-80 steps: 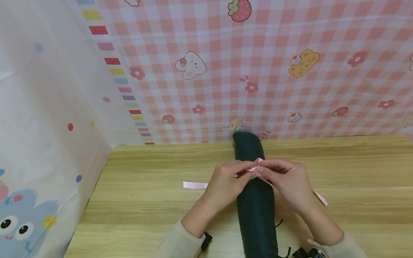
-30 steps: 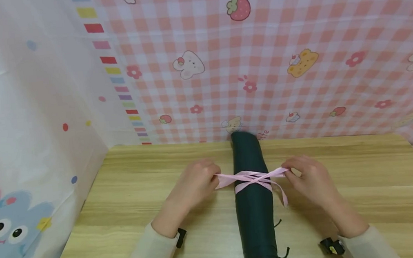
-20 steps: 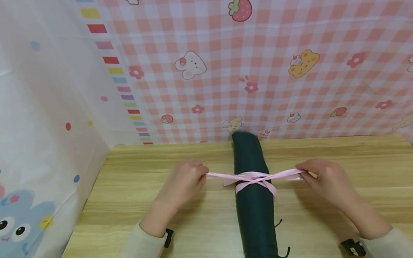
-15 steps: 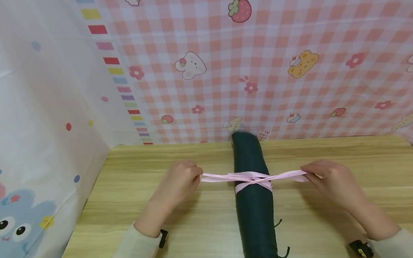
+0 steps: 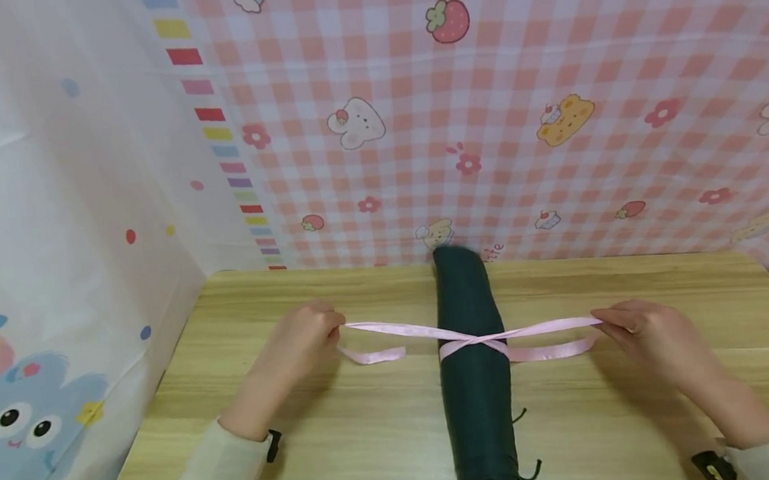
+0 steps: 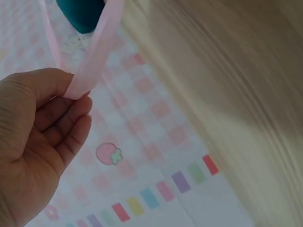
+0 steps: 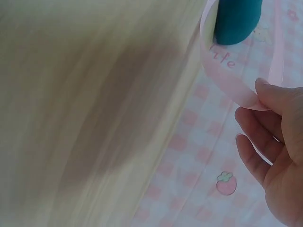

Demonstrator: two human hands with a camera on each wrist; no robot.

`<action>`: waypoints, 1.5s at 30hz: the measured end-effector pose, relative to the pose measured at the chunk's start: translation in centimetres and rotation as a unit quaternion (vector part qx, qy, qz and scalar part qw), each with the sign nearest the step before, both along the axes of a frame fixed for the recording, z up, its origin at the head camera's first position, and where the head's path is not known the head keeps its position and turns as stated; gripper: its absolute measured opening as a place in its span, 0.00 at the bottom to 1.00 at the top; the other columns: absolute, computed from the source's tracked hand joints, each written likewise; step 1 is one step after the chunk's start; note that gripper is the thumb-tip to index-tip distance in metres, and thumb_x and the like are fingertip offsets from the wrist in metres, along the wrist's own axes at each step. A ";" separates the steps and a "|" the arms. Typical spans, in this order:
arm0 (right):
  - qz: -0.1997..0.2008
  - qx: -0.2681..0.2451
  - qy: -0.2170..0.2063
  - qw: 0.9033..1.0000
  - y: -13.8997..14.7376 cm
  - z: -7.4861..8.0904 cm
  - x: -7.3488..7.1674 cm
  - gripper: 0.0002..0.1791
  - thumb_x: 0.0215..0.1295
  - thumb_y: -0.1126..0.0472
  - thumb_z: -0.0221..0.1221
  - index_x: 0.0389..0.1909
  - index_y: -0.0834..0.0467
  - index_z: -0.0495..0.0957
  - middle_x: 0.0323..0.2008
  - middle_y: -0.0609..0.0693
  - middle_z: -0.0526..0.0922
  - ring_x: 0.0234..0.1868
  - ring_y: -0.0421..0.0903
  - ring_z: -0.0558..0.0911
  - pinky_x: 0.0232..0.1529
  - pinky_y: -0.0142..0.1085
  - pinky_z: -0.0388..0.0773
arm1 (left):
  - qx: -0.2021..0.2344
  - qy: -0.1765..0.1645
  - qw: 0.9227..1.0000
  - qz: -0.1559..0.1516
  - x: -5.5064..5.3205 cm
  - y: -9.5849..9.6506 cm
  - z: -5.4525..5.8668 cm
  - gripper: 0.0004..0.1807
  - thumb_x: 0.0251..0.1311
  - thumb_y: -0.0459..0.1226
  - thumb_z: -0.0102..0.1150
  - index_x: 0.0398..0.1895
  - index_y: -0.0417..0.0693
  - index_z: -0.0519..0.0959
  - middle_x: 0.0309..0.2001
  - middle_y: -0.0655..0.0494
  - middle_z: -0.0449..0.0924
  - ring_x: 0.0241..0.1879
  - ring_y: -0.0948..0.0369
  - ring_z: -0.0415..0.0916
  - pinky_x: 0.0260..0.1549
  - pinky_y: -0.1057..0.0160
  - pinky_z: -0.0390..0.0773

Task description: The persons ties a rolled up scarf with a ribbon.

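Observation:
A long dark green roll (image 5: pixel 479 415) lies lengthwise on the table, with thin black cords at its near end and right side. Round its middle passes a pink ribbon (image 5: pixel 548 327), crossed on top. Out to the left, my left hand (image 5: pixel 302 339) pinches one side of the ribbon between thumb and fingers, a loose tail hanging below. On the right my right hand (image 5: pixel 654 334) pinches the other side, with a slack length drooping under it. Both wrist views show the ribbon (image 6: pixel 98 52) bent at the fingertips, and the roll's rounded teal-looking end (image 7: pixel 238 21) beyond.
The wooden table (image 5: pixel 348 456) reaches back to a pink checked cloth backdrop (image 5: pixel 405 78). A white printed cloth (image 5: pixel 64 192) hangs along the left side. Black devices (image 5: pixel 715 466) sit at both wrists.
Both hands worked close together over the roll, then moved apart left and right, still pinching the ribbon. Its crossing on top has drawn narrower and loose lengths now hang. The roll stays put.

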State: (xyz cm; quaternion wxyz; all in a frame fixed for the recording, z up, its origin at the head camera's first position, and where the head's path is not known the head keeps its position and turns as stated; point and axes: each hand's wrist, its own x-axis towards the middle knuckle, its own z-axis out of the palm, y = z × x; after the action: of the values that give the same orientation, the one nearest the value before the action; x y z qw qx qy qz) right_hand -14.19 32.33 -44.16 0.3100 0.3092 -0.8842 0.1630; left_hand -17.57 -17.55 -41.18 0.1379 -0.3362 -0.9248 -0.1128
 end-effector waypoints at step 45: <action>-0.049 0.090 -0.146 0.984 8.0 -0.7 1.9 0.14 0.42 0.78 0.77 0.30 0.60 0.89 0.24 0.40 0.84 0.25 0.30 0.77 0.22 0.34 0.78 | -0.065 -0.096 0.993 0.023 -0.1 -8.0 -2.7 0.06 0.60 0.23 0.70 0.38 0.37 0.90 0.37 0.45 0.90 0.35 0.49 0.89 0.38 0.53 0.87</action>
State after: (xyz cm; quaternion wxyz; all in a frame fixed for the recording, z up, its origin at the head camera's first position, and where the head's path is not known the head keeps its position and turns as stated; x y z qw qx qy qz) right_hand -12.26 40.30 -44.84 0.1555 0.2652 -0.9451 0.1107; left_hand -17.72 -25.56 -43.89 0.0286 -0.3110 -0.9465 -0.0813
